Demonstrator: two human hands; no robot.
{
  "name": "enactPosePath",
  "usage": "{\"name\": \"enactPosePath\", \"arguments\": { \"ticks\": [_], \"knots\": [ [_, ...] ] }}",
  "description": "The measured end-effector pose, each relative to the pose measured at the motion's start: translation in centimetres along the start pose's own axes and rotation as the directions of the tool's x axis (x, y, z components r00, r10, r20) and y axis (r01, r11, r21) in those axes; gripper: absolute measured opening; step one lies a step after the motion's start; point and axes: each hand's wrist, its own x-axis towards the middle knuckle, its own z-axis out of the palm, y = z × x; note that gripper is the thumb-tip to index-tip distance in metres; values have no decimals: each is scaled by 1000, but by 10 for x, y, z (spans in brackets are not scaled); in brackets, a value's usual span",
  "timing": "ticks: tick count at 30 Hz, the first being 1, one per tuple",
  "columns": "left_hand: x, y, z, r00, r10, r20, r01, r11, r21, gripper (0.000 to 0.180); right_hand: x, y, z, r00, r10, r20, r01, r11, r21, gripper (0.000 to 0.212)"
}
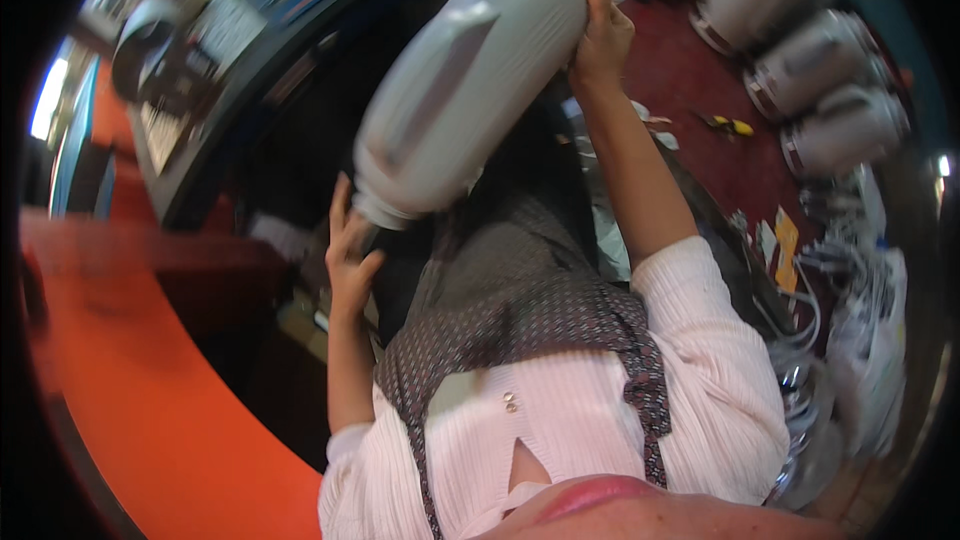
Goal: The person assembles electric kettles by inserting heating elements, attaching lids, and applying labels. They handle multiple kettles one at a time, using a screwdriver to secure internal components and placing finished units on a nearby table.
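A large grey jug-like vessel [490, 80] with a narrow collared neck and a long grip-shaped part on its side hangs tilted in front of me. Its wide end points to the far right and its neck points toward me at the left. My right hand [603, 40] is closed on the edge of the wide end, thumb up and the other fingers partly hidden. My left hand [350, 255] is beside the neck with its fingers and thumb spread. Whether the left fingertips touch the neck I cannot tell. The vessel is slightly blurred.
Several silvery lidded pots [825, 65] stand at the far right on a dark red surface [680, 65], near yellow-handled pliers [728, 125]. Clear plastic bags [868, 350] and white cords lie at the right. A cluttered workbench [235, 90] runs along the far left; an orange panel [150, 410] is nearer.
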Motion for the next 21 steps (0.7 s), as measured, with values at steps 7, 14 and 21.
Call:
{"name": "enactPosePath", "arguments": {
  "ticks": [7, 14, 21],
  "knots": [
    [140, 24, 57, 878, 475, -58, -430, 836, 341, 53, 17, 42, 58, 902, 103, 419, -170, 978, 124, 43],
    [239, -7, 74, 975, -218, -47, 223, 943, 246, 36, 68, 70, -2, 928, -75, 364, 273, 801, -533, 60],
    [255, -36, 110, 982, -187, -38, 189, 979, 75, 37, 116, 129, -103, 926, 131, 354, 284, 376, -882, 60]
  ]
}}
